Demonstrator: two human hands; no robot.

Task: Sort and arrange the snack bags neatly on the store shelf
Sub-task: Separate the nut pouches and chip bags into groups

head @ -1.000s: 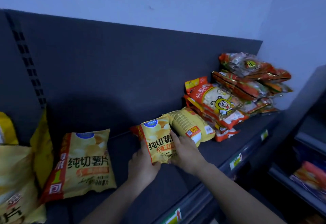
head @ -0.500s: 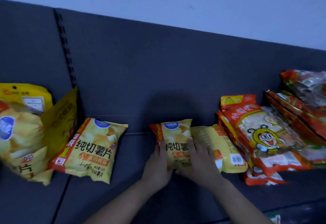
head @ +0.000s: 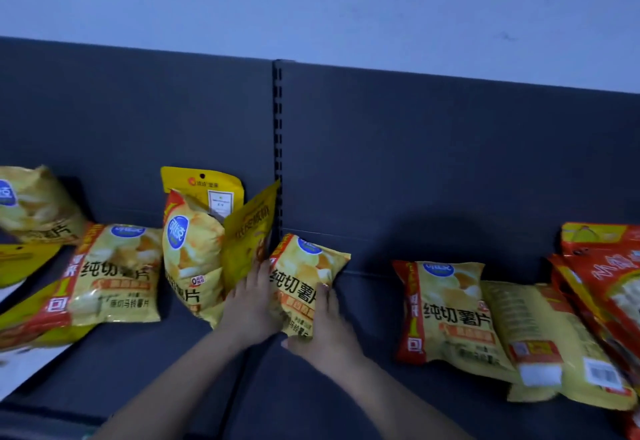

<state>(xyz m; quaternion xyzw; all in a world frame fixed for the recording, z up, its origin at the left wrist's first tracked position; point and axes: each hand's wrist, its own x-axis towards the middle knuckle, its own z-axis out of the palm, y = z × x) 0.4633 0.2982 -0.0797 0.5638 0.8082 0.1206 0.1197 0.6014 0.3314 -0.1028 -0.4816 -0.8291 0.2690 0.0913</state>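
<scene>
- Both hands are off the right-hand chip bag (head: pixel 446 311), which stays put beside the pale yellow bag (head: pixel 554 346). They now work the centre chip bag (head: pixel 304 283), further left along the shelf (head: pixel 173 380).
- Nearest in, the right hand (head: pixel 325 325) lays its fingers over the bag's lower right face with the thumb tucked under the bottom edge, a light pinch. The left hand (head: pixel 252 304) lies stretched flat along the bag's left edge. Whether its thumb hooks behind, I cannot tell.
- The centre chip bag lies tilted on the shelf, top towards the back. It looks puffed and slick, so a one-corner pinch could let it twist or slide out, and squeezing harder risks crushing the chips.
- Just past the left fingers, the leaning yellow pouch (head: pixel 249 238) is touching or nearly so. A nudge there could tip it onto the puffed bag (head: pixel 194 259) and topple that cluster.
- Furthest back, by the slotted upright (head: pixel 278 148), nothing props the bag's right side. Stood upright here, it may flop into the gap.
</scene>
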